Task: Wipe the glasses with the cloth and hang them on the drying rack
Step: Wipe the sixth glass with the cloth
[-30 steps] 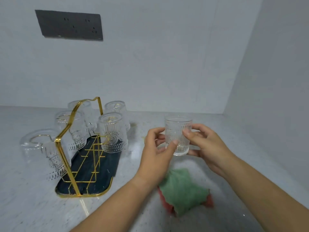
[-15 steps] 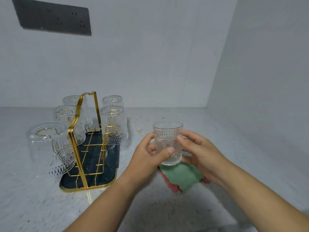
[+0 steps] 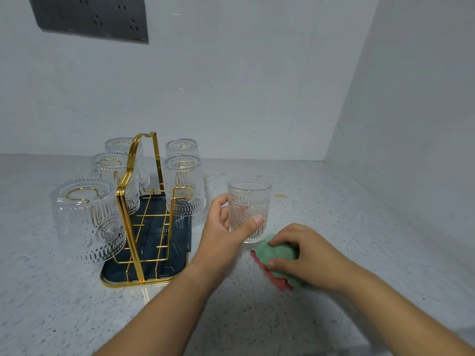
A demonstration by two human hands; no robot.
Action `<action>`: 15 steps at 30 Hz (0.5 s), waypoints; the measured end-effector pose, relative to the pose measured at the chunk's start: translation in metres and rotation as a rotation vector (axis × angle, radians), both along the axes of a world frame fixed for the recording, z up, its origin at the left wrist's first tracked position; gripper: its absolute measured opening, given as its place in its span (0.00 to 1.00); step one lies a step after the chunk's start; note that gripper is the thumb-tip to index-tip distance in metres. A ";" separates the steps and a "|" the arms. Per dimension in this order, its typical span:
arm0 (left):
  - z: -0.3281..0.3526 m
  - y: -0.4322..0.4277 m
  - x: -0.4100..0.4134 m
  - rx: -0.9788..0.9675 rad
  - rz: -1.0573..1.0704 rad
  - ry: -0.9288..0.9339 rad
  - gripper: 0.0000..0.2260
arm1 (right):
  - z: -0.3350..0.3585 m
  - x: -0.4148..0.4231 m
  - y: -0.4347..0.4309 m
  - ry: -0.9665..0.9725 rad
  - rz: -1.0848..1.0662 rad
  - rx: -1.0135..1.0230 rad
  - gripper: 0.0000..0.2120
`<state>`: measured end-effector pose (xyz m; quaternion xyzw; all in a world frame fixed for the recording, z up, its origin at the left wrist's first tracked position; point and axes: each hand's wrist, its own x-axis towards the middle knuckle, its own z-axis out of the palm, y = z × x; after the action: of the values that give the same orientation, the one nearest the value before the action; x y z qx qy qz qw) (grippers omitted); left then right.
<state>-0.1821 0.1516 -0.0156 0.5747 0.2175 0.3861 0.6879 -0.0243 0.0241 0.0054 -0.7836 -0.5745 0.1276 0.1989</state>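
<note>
head view: my left hand grips the glass upright, mouth up, right of the rack. my right hand clutches the cloth, just near-right of the glass base.

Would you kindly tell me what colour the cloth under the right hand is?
The cloth is green with a red edge; head view.

My left grip sits higher, thumb and fingers curled round the glass; my right grip, lower, clutches the cloth.
</note>
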 end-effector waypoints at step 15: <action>0.003 -0.006 0.001 -0.079 -0.173 -0.039 0.26 | 0.040 -0.008 0.002 1.252 -0.449 0.792 0.07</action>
<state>-0.1811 0.1454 -0.0125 0.5563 0.1685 0.3276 0.7448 -0.0323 0.0257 0.0450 -0.5336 -0.1853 0.2884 0.7731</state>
